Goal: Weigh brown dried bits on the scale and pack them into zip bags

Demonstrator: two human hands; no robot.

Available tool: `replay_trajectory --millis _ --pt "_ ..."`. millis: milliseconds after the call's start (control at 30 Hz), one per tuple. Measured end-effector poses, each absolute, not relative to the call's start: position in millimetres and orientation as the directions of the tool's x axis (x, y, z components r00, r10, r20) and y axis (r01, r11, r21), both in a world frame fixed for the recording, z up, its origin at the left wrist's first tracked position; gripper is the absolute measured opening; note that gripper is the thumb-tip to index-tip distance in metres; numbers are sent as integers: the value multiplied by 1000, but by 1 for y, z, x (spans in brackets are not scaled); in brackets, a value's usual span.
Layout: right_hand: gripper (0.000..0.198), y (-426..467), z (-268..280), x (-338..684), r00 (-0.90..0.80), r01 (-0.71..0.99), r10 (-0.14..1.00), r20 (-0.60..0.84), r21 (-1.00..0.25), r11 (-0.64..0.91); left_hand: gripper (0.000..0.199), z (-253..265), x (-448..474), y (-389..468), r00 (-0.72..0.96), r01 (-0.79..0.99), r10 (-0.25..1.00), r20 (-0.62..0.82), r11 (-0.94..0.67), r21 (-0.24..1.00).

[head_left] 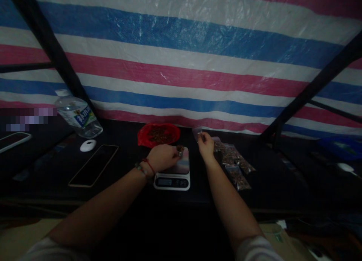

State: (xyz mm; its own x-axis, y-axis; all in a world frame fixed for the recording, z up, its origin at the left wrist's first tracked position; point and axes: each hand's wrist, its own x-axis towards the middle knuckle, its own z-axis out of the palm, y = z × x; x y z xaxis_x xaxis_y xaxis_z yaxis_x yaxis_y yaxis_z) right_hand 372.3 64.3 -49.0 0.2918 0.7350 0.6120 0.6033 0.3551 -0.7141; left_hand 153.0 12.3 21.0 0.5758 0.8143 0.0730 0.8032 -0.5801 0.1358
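Observation:
My left hand is closed around a small metal cup with brown bits in it, over the pan of a white kitchen scale. Whether the cup touches the pan I cannot tell. Behind the scale lies a red plastic bag, spread open with loose dried brown pieces inside. My right hand pinches a small clear plastic bag by its edge. Beside that hand, several filled clear bags of brown pieces lie overlapping on the dark table.
A clear plastic bottle stands at the back left, with a white rounded object and a phone near it. Dark metal posts rise on both sides. A striped plastic sheet hangs behind the table.

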Motion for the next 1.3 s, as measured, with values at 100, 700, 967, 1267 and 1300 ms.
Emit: replay_trajectory --millis 100,700,967,1267,1300 --pt "21 65 -49 373 290 620 731 618 -703 349 31 12 165 -7 564 819 825 38 -565 98" --pt "21 65 -48 372 247 627 721 648 -674 391 31 -1 189 -5 404 912 910 90 -408 36" --pt "19 65 -49 371 264 602 713 650 -688 404 39 37 161 4 353 916 894 275 -391 94" --pt "29 59 -43 359 293 342 745 599 -794 503 47 30 124 89 310 765 813 493 -521 379" --pt "32 57 -41 357 280 286 757 590 -805 521 50 30 129 89 329 677 794 511 -575 459"
